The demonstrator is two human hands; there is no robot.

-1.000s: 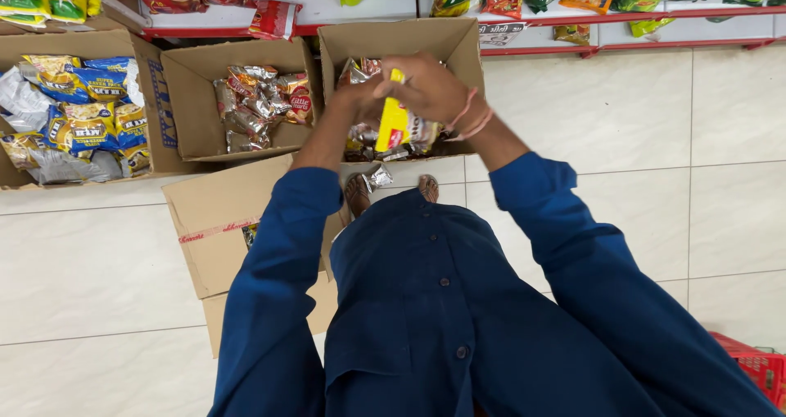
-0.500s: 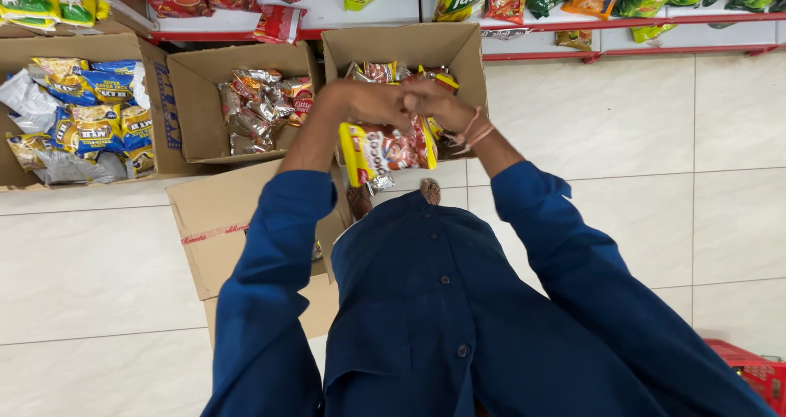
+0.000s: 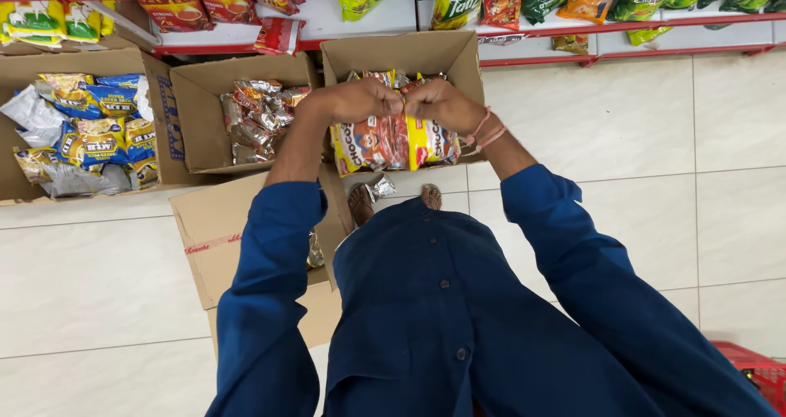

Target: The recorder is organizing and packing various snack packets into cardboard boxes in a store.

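My left hand and my right hand meet at the top edge of a strip of yellow and red snack packets, which hangs down from both fists. The strip hangs in front of an open cardboard box that holds more such packets. Thin pink bands circle my right wrist. My blue sleeves and shirt fill the lower part of the view.
A second open box of shiny brown packets stands to the left, and a third box with blue and yellow packets farther left. A closed carton lies by my feet. Red shelves of snack bags line the top; a red basket sits bottom right.
The yellow packet held edge-on a second ago has unfolded into a wide strip of packets. Both hands have come closer together at its top edge.
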